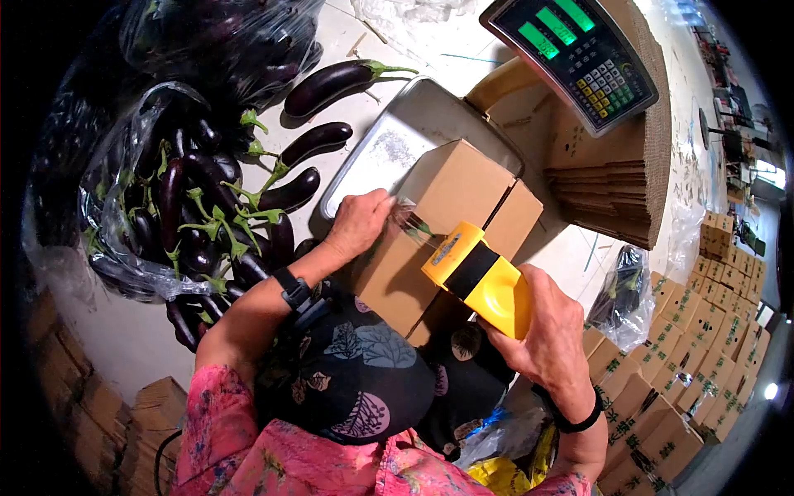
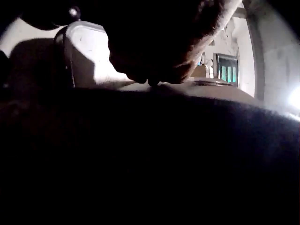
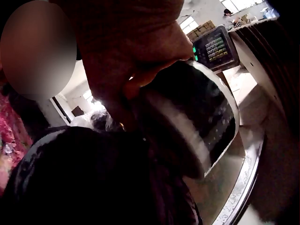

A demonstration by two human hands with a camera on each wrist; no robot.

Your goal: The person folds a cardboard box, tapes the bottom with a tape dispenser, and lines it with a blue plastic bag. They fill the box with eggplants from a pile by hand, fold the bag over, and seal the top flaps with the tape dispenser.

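A closed cardboard box (image 1: 463, 178) stands tilted close before the person. My right hand (image 1: 550, 331) grips a yellow tape dispenser (image 1: 480, 277) with a black band, close over the box top. The dispenser also shows in the right wrist view, dark and round-edged below the fingers. From its front a shiny clear strip of packing tape (image 1: 409, 221) stretches to my left hand (image 1: 361, 221), whose fingertips pinch its end at the box's left side. In the left wrist view those fingertips (image 2: 173, 77) meet close over a dark surface.
Behind the box lies a metal scale pan (image 1: 356, 161), with the lit scale display (image 1: 571, 58) above it. Eggplants (image 1: 289, 190) lie loose and in clear plastic bags to the left. Flattened cardboard (image 1: 612, 190) is stacked at right, with many printed boxes (image 1: 695, 347) beyond.
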